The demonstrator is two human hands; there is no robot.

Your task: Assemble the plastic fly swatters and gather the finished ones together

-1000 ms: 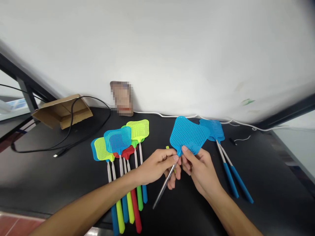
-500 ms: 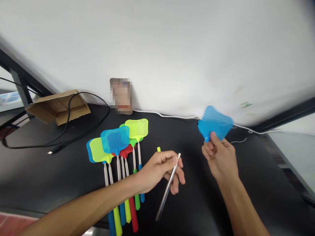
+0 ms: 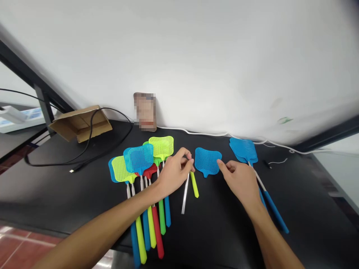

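Note:
My left hand point(image 3: 176, 168) is closed in a pinch at the top end of a slim metal rod point(image 3: 185, 195), which slants down toward me. Just right of the rod lies a yellow-green handle point(image 3: 195, 185), its upper end hidden behind my fingers. My right hand point(image 3: 239, 179) is closed, with thumb and fingertips on the right edge of a loose blue fly swatter head point(image 3: 208, 161). That head has a short socket stub and no rod in it. Whether it rests fully on the table I cannot tell.
Several fly swatters point(image 3: 138, 158) in blue, yellow-green, red and green overlap at left, partly under my left forearm. Blue swatters point(image 3: 243, 150) lie at right beside my right arm. A cardboard box point(image 3: 81, 123), a black cable point(image 3: 108, 151) and a blurred package point(image 3: 145, 112) are near the wall.
My right hand has brought the blue swatter head left and lower, toward my left hand. My left hand has moved farther back with the rod. The blue swatters at right are now uncovered.

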